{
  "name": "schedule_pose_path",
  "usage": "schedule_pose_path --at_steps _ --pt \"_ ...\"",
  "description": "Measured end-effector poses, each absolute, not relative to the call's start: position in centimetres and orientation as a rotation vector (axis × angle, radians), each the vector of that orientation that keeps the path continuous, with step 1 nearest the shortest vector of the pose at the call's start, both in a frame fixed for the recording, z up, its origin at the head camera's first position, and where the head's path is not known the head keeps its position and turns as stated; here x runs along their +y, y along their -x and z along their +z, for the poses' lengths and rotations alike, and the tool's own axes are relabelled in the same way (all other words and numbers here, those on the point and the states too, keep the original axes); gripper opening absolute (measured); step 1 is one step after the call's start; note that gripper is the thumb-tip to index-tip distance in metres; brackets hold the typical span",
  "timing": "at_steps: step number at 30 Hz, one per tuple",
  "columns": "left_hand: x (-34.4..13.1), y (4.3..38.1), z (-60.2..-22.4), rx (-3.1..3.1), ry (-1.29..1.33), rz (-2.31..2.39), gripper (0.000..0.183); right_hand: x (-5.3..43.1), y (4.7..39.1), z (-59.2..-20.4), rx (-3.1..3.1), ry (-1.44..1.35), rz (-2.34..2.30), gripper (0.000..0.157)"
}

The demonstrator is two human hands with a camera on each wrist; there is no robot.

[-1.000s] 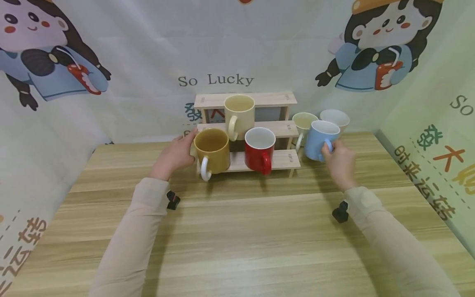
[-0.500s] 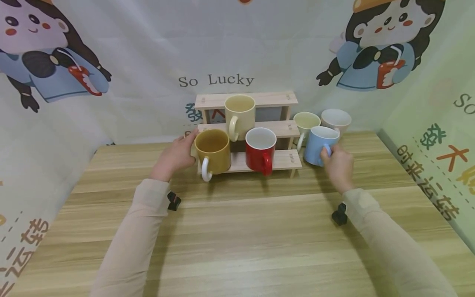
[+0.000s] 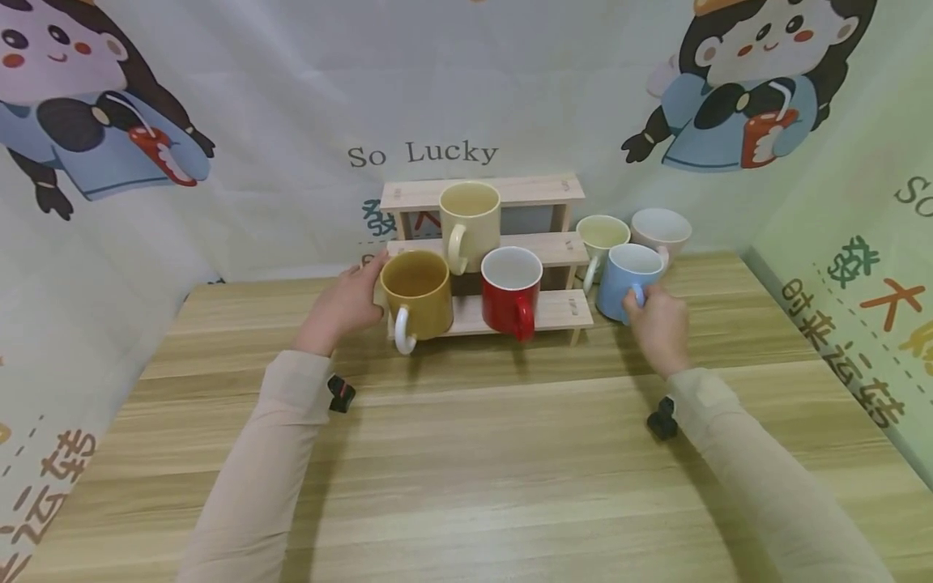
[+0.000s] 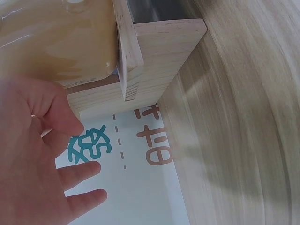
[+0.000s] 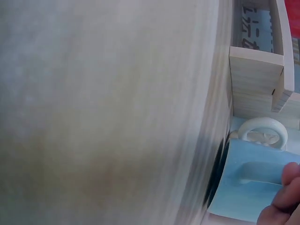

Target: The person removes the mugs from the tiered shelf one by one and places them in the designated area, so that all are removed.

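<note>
My right hand pinches the handle of a light blue mug, which is upright at the right end of the wooden rack. In the right wrist view the blue mug is close to the tabletop; whether its base touches is unclear. My left hand is at the rack's left end, beside a mustard mug with a white handle. The left wrist view shows that hand with spread fingers; some fingertips are hidden. A red mug shares the lowest step, and a cream mug stands higher.
Behind the blue mug stand a pale yellow-green mug and a white mug. The rack has three steps and stands near a printed cloth backdrop. Wood-grain tabletop stretches in front.
The light blue mug has come slightly nearer to me and left, lower in view, with my right hand on its handle. My left hand has stayed in place.
</note>
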State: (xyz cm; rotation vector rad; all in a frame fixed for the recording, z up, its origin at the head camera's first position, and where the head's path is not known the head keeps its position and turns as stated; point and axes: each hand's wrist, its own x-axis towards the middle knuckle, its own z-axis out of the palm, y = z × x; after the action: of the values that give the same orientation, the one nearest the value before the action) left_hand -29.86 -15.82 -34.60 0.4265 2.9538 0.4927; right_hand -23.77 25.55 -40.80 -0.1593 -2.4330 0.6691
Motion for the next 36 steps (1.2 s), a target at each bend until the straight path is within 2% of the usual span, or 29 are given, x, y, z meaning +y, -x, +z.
schedule_pose_path --at_steps 14,24,36 --pt "-15.9 29.8 -34.5 2.945 -0.431 0.506 0.093 25.6 24.0 -40.8 -2.577 0.158 0.715 0.031" --pt "-15.8 29.8 -34.5 2.95 -0.437 0.504 0.092 26.4 23.9 -38.5 -2.758 0.183 0.68 0.047" --pt "-16.0 30.0 -34.7 2.958 -0.455 0.515 0.092 24.5 23.2 -34.8 -2.766 0.084 0.65 0.038"
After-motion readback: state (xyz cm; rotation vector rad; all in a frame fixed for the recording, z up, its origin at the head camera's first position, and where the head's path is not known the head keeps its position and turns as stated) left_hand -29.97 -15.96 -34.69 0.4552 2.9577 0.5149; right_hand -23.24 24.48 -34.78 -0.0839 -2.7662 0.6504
